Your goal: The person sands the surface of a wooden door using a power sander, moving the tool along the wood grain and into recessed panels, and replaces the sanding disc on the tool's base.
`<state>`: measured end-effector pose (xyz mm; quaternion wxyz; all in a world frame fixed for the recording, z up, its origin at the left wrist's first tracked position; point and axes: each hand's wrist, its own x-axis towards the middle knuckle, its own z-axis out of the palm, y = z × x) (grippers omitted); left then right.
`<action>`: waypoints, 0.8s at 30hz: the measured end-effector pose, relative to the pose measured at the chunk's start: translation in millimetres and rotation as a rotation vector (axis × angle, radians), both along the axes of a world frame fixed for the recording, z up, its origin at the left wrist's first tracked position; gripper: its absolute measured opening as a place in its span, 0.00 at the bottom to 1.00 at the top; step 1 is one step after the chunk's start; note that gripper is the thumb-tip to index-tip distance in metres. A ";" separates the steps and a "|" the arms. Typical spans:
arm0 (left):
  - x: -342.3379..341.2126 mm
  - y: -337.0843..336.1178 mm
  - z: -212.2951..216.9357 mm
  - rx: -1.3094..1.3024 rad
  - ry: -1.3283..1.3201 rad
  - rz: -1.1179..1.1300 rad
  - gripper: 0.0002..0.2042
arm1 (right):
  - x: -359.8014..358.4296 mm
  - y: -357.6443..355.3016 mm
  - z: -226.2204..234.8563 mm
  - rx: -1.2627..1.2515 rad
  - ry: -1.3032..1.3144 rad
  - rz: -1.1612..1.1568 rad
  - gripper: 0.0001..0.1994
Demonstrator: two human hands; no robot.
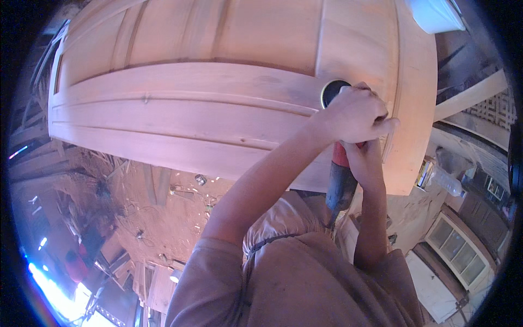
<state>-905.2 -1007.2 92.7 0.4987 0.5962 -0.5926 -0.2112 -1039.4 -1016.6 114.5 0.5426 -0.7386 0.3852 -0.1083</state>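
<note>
A large panelled wooden door point(218, 103) lies flat before me, filling the upper half of the view. My left hand point(357, 114) is clamped over the head of a red and grey power sander point(341, 180), whose round dark disc point(330, 90) presses on the door near its right edge. My right hand point(366, 161) grips the sander's body just below the left hand. Both forearms rise from the lower edge. The sander's cord trails down toward my waist.
Below the door the sawdust-covered floor point(163, 218) holds wood offcuts and scraps. A white container point(433, 13) rests at the door's top right corner. A window frame point(460, 250) and a plastic bottle point(448, 182) lie at the lower right.
</note>
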 end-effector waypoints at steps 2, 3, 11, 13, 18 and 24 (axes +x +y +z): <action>25.5 23.0 -1.7 0.022 -0.003 0.011 0.25 | 22.9 20.0 -4.8 0.065 -0.016 0.009 0.17; 38.0 33.1 -0.6 0.028 -0.010 0.013 0.26 | 34.6 28.3 -8.7 0.092 -0.029 0.011 0.18; 124.5 120.0 -0.7 0.102 0.009 0.162 0.29 | 125.4 95.9 -12.8 0.052 0.040 0.173 0.16; 149.1 141.6 0.0 0.108 0.009 0.169 0.27 | 146.1 110.7 -32.5 0.144 0.061 0.183 0.16; 199.3 182.5 -1.0 0.079 0.168 0.197 0.22 | 205.2 145.6 -26.7 -0.125 0.018 0.207 0.19; 170.9 157.5 1.2 0.053 0.069 0.177 0.21 | 173.1 124.3 -28.1 0.058 0.043 0.150 0.22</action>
